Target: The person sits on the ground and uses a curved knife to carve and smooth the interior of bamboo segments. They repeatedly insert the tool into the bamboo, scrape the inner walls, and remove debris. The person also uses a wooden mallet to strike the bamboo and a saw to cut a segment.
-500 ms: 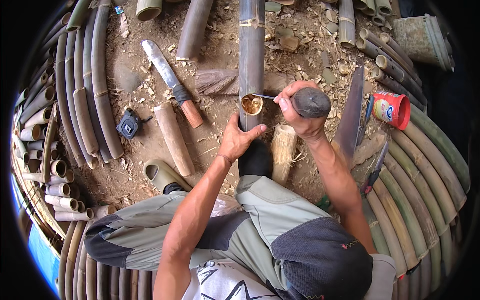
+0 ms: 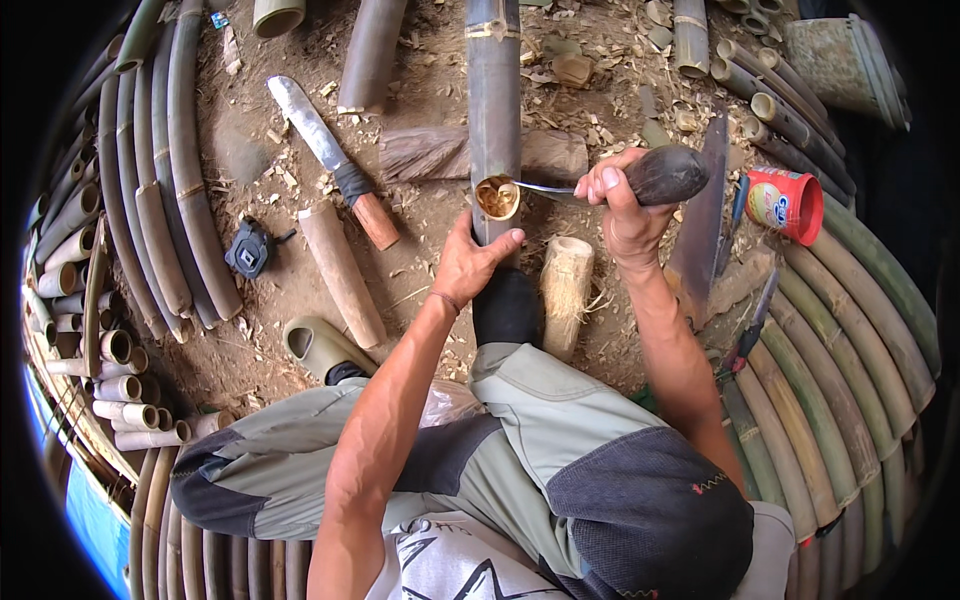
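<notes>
A long grey-brown bamboo pole (image 2: 494, 95) points away from me, with a cut-out opening (image 2: 497, 198) near its close end showing pale wood inside. My left hand (image 2: 474, 258) is wrapped round that end just below the opening, its thumb on the right side. In my right hand (image 2: 622, 205) is a carving knife (image 2: 668, 176) with a thick, dark, rounded handle, gripped in closed fingers. Its thin metal blade lies nearly level, the tip at the opening's upper right rim. Whether the tip cuts into the wood, I cannot tell.
Under the pole lies a wooden block (image 2: 425, 154). Left are a machete (image 2: 335, 160), a tape measure (image 2: 249, 249) and a bamboo piece (image 2: 341, 278). Right are a short log (image 2: 566, 298), a saw (image 2: 700, 220) and a red container (image 2: 785, 205). Bamboo lengths (image 2: 835, 370) line both sides.
My right hand has turned and shifted slightly right, swinging the knife's handle right and showing more blade. My left hand keeps its grip on the pole. The whole view has shifted a little.
</notes>
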### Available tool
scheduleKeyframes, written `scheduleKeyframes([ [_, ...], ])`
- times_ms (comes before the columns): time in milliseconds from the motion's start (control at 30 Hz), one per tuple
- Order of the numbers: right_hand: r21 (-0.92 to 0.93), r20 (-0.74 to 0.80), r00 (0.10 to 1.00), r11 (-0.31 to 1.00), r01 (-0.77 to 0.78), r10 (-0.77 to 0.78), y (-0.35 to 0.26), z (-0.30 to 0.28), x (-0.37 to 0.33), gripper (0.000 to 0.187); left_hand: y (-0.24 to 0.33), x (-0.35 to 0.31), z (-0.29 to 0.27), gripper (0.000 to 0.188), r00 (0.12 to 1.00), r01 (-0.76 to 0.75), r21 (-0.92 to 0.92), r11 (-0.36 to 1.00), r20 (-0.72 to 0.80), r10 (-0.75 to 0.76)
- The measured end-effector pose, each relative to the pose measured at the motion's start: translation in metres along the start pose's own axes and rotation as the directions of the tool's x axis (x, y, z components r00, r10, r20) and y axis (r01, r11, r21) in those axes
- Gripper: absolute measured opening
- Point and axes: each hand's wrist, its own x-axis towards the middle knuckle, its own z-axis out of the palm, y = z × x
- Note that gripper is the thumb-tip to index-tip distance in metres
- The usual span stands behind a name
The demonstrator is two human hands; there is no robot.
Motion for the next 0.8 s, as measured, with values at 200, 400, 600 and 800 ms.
scheduleKeyframes([
  [200, 0.2, -0.22, 0.952, 0.965, -0.169, 0.212, 0.009, -0.013, 0.002, 0.01, 0.007, 0.007, -0.002, 0.075, 0.998, 0.024, -0.073, 0.997, 0.054, -0.02],
  [400, -0.097, -0.003, 0.998, 0.994, -0.056, 0.056, -0.027, 0.013, -0.036, 0.015, 0.001, 0.011, -0.009, 0.083, 0.984, 0.119, -0.306, 0.945, 0.164, -0.071],
  [600, -0.303, 0.696, 0.706, 0.836, 0.458, -0.135, -0.025, 0.02, -0.077, 0.03, 0.002, 0.011, -0.016, 0.082, 0.951, 0.23, -0.464, 0.856, 0.293, -0.097],
  [800, -0.327, 0.782, 0.613, 0.764, 0.556, -0.112, -0.02, 0.026, -0.084, 0.03, 0.003, 0.012, -0.013, 0.076, 0.96, 0.192, -0.39, 0.901, 0.265, -0.09],
])
